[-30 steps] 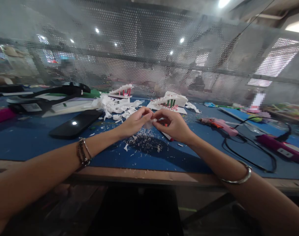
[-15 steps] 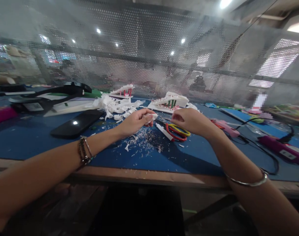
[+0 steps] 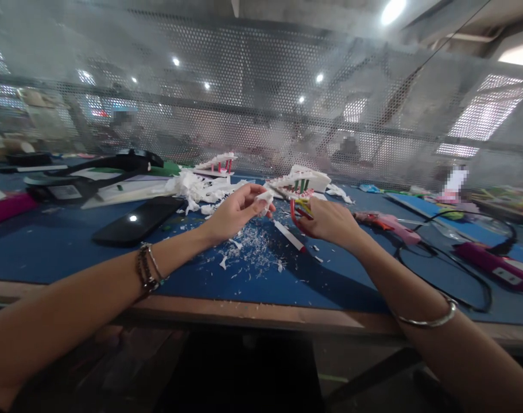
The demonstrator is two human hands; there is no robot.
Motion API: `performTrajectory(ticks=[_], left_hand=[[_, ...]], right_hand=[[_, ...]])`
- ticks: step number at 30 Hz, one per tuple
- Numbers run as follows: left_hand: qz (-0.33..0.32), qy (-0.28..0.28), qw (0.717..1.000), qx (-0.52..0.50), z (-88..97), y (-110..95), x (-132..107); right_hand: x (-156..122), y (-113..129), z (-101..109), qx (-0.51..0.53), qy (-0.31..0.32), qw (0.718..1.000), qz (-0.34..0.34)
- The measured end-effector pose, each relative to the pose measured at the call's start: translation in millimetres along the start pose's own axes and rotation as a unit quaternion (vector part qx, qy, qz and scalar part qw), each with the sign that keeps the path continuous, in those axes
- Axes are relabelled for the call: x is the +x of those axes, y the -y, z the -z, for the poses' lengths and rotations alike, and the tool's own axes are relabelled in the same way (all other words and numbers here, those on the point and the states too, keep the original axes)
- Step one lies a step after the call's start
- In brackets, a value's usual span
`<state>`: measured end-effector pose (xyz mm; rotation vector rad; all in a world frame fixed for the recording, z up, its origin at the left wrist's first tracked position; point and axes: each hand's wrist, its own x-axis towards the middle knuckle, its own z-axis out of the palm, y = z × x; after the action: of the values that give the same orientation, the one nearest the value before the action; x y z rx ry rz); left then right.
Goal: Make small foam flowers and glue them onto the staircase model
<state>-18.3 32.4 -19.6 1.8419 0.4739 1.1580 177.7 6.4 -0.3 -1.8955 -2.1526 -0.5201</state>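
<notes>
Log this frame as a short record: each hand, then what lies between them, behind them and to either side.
Left hand: pinching a small crumpled white piece, material unclear
Right hand: gripping scissors with red and yellow loop handles
Between hands: slim white pen-like tool with a red end, lying on the blue tabletop
Behind: heap of torn white scraps; white slope-topped model with green posts
Left side: flat black phone
Right side: pink glue gun; magenta oblong box
</notes>
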Motion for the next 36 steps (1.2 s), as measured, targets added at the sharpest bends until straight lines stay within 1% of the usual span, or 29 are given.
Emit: performTrajectory(ticks=[3, 5, 9, 12, 15, 17, 21, 26, 36], left_hand=[[-0.015, -0.019, 1.0, 0.005, 1.6, 1.8, 0.7], [-0.021, -0.019, 1.0, 0.002, 3.0, 4.7, 1.1], [-0.03, -0.022, 0.999, -0.021, 5.5, 9.0, 2.2], [-0.011, -0.034, 0.999, -0.03, 5.5, 7.9, 3.3], [0.012, -0.049, 0.998, -0.047, 4.0, 4.9, 4.3], [0.016, -0.058, 0.997, -0.055, 3.0, 3.2, 4.5], [0.015, -0.062, 0.996, -0.064, 2.5, 1.5, 3.9], [0.001, -0.053, 0.996, -0.067, 2.5, 1.7, 3.1], [-0.029, -0.061, 0.997, -0.047, 3.1, 3.7, 3.9]], right_hand=[[0.9, 6.5, 3.4, 0.049, -0.05, 0.998, 0.008], [1.6, 12.0, 3.1, 0.081, -0.074, 0.994, 0.018], [0.6, 20.7, 1.3, 0.132, -0.094, 0.985, 0.05], [-2.9, 22.6, 3.4, 0.149, -0.105, 0.981, 0.069], [-7.3, 23.1, 8.0, 0.128, -0.124, 0.98, 0.086], [-9.9, 24.2, 11.0, 0.107, -0.113, 0.984, 0.09], [-12.4, 27.7, 14.0, 0.077, -0.073, 0.991, 0.082], [-12.3, 29.1, 14.5, 0.052, -0.078, 0.992, 0.084], [-13.3, 30.1, 17.2, 0.029, -0.09, 0.993, 0.07]])
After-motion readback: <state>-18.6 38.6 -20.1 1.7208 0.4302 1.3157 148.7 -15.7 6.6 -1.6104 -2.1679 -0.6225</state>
